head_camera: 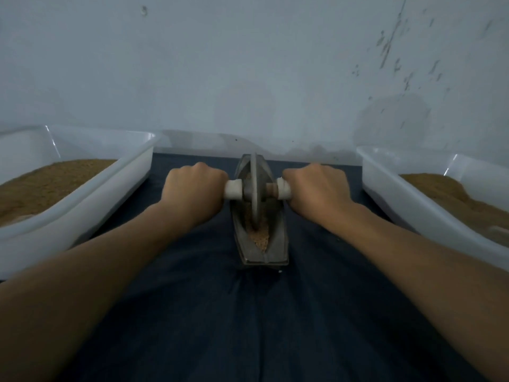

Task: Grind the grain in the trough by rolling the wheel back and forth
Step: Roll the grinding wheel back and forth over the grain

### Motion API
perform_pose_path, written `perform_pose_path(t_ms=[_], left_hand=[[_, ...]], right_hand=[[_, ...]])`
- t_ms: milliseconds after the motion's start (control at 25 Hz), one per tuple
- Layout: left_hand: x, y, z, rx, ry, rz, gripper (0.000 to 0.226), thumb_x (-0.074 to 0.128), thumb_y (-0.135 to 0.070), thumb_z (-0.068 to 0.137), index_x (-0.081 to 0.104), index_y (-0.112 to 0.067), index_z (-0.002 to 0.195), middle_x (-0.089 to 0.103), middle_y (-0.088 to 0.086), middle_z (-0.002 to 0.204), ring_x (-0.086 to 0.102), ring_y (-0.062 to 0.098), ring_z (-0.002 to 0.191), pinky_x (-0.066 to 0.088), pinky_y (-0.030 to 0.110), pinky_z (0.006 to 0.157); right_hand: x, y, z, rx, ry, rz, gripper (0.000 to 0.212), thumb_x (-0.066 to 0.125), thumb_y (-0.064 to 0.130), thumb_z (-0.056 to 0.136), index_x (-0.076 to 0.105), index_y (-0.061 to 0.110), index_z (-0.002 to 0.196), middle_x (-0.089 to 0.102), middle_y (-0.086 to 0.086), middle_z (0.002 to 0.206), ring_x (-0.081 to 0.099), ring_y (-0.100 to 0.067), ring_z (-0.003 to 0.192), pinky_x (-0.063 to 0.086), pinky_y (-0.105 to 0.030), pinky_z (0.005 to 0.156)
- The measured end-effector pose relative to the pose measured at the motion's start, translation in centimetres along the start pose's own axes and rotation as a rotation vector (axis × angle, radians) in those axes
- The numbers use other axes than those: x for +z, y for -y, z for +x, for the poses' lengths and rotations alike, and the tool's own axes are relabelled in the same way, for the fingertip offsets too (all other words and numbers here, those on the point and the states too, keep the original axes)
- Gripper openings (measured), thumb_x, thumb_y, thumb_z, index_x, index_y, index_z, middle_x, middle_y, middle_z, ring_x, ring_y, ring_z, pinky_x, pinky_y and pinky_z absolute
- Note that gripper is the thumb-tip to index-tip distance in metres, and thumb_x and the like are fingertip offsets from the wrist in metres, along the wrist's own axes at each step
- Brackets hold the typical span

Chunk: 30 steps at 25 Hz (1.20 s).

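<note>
A narrow grey metal trough (pixel 272 250) lies lengthwise in the middle of the dark blue cloth. Brown grain (pixel 259 239) shows in its near end. A thin grey wheel (pixel 254 186) stands upright in the trough, toward its far half. A white-wrapped axle handle (pixel 233 189) sticks out on each side. My left hand (pixel 192 186) is closed around the left end of the handle. My right hand (pixel 316 188) is closed around the right end. Both forearms reach in from the bottom corners.
A white plastic tub (pixel 91 194) holding brown grain stands at the left, and a second white tub (pixel 407 205) with brown grain at the right. A pale wall (pixel 248 78) rises close behind the trough. Dark blue cloth (pixel 248 326) covers the surface toward me.
</note>
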State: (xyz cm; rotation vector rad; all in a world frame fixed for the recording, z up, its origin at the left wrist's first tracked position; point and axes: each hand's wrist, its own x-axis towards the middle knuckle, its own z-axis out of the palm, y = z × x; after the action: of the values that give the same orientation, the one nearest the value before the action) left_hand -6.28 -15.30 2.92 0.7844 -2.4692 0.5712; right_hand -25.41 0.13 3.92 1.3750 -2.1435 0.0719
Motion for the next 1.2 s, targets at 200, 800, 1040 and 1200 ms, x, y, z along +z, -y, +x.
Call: perform_pose_path(t_ms=[200, 800, 1040, 1200], left_hand=[[1.1, -0.3, 1.8, -0.027, -0.055, 0.009, 0.012, 0.063, -0.02, 0.079, 0.055, -0.021, 0.071, 0.033, -0.002, 0.057, 0.033, 0.022, 0.046, 0.026, 0.027, 0.047], [1.4, -0.5, 3.7, -0.092, 0.056, 0.036, 0.012, 0.058, -0.02, 0.088, 0.057, -0.022, 0.076, 0.047, 0.0, 0.068, 0.043, 0.021, 0.055, 0.033, 0.031, 0.053], [-0.1, 0.2, 2.2, -0.017, 0.074, -0.026, 0.011, 0.066, -0.033, 0.083, 0.058, -0.028, 0.078, 0.041, -0.007, 0.065, 0.037, 0.015, 0.052, 0.03, 0.029, 0.05], [-0.8, 0.7, -0.2, 0.088, -0.064, 0.023, 0.047, 0.08, -0.034, 0.057, 0.033, -0.034, 0.061, 0.012, -0.013, 0.054, 0.003, 0.007, 0.043, 0.007, 0.016, 0.047]], right_hand=[[0.7, 0.6, 1.3, 0.072, -0.075, -0.016, 0.011, 0.071, 0.028, 0.081, 0.063, 0.03, 0.088, 0.063, -0.001, 0.079, 0.062, -0.029, 0.071, 0.03, -0.027, 0.053], [1.3, 0.8, 3.4, 0.087, -0.048, -0.022, 0.008, 0.066, 0.023, 0.088, 0.064, 0.025, 0.095, 0.06, -0.001, 0.08, 0.061, -0.03, 0.074, 0.03, -0.03, 0.055], [0.1, -0.1, 1.2, -0.031, -0.018, -0.019, 0.018, 0.074, 0.029, 0.079, 0.06, 0.03, 0.09, 0.05, 0.005, 0.072, 0.052, -0.023, 0.064, 0.027, -0.026, 0.049], [0.3, -0.7, -1.1, -0.055, -0.216, -0.081, 0.024, 0.067, 0.03, 0.058, 0.045, 0.032, 0.069, 0.02, 0.011, 0.053, 0.026, -0.019, 0.044, 0.003, -0.018, 0.049]])
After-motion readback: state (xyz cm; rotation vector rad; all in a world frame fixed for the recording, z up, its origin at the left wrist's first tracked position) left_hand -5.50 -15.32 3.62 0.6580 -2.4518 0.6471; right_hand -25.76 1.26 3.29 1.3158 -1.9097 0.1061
